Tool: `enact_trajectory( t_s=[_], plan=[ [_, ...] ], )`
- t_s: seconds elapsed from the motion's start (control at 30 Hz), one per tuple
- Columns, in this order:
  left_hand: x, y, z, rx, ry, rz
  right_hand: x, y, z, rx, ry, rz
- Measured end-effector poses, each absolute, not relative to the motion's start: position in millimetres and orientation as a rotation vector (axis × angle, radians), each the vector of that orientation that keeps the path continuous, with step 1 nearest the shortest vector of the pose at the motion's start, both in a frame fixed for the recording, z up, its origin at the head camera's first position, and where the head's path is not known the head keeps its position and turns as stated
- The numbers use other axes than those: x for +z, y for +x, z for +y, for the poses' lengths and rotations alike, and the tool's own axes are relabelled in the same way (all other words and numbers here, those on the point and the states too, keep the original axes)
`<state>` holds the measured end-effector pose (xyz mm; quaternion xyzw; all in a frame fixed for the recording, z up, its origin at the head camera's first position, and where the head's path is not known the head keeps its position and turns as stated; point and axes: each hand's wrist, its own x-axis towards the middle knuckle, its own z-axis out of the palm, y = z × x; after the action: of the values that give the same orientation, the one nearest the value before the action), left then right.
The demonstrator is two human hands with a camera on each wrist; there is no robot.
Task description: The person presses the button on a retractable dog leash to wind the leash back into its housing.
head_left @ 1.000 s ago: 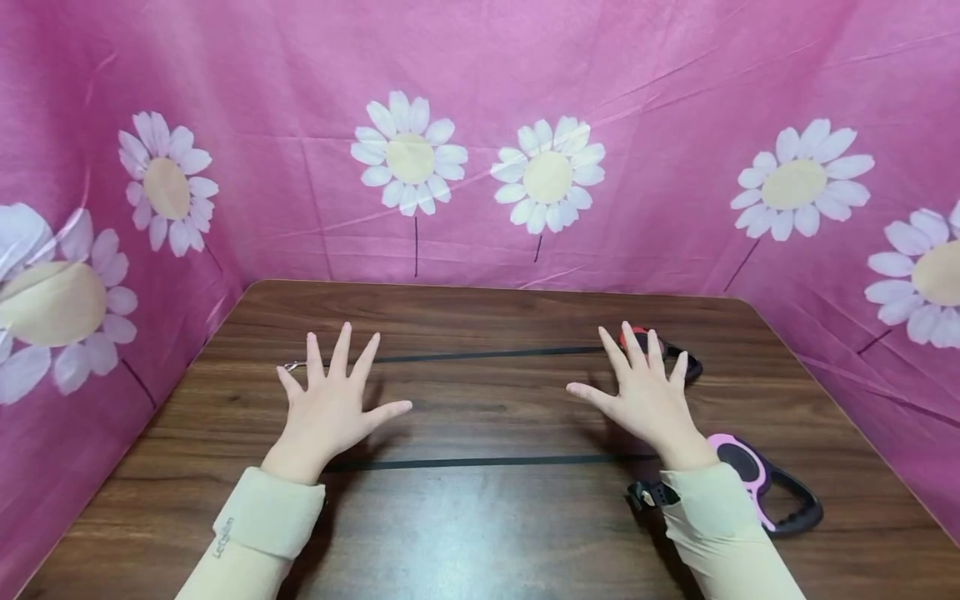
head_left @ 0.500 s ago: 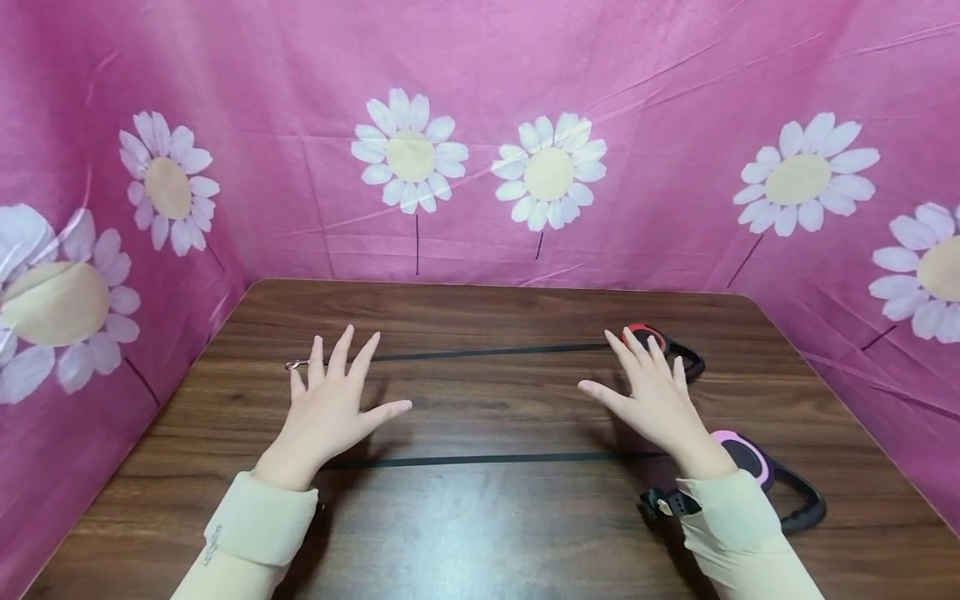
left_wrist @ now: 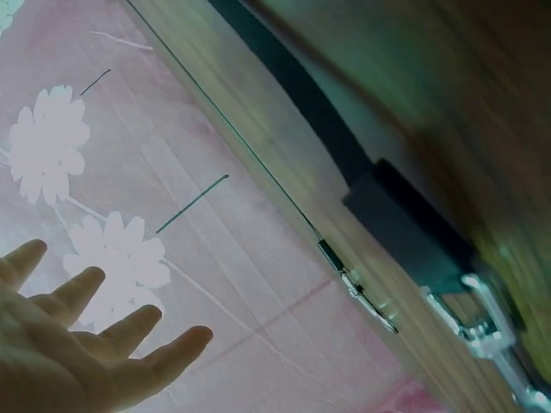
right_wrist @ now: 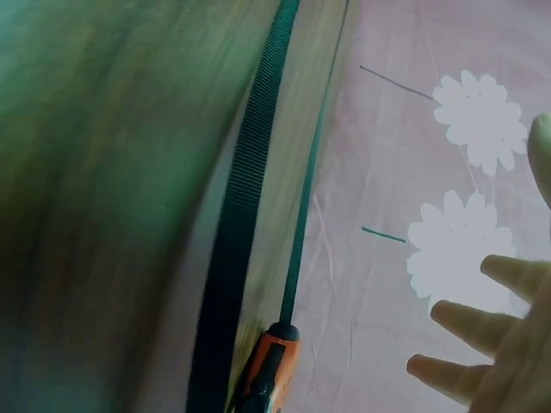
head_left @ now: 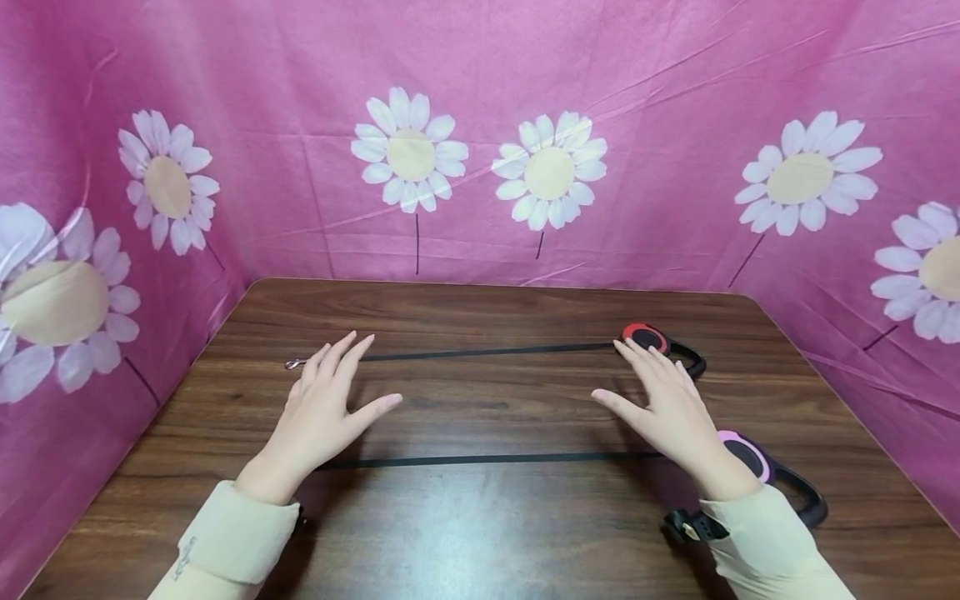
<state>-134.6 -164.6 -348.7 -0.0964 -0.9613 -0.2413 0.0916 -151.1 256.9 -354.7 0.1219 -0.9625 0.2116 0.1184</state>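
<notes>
My left hand [head_left: 330, 400] is held flat over the wooden table [head_left: 480, 533], fingers straight and close together, holding nothing. Its fingertips lie near the metal clip [head_left: 294, 364] of the far black strap [head_left: 487, 352]. That strap runs right to a red leash reel [head_left: 643, 337]. My right hand [head_left: 670, 404] is also flat and empty, its fingertips just short of the red reel. A pink leash reel [head_left: 744, 454] with a black handle lies by my right wrist, and its strap [head_left: 487, 459] runs left under both hands. The left wrist view shows the near strap's clip [left_wrist: 482, 323].
Pink cloth with white daisies [head_left: 408, 154] walls the table on the left, back and right. A black watch band [head_left: 693, 525] sits on my right wrist. Bare wood lies between the two straps and along the front edge.
Both hands have drawn back a little toward me. Their fingers, spread wide a second ago, have closed together. The reels and straps have not moved.
</notes>
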Motion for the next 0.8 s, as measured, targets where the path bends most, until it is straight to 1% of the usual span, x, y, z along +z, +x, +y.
enact_trajectory(
  t_s=[0.3,0.8],
  plan=[
    [-349.0,-126.6,-167.1,-0.673,-0.362,-2.819,-353.5,-138.0,258.0,0.595,0.347,-2.704],
    [-358.1,-111.3,-193.9,-0.593,-0.428,-2.749,-353.7,-118.0,267.0,0.572,0.414,-2.679]
  ],
)
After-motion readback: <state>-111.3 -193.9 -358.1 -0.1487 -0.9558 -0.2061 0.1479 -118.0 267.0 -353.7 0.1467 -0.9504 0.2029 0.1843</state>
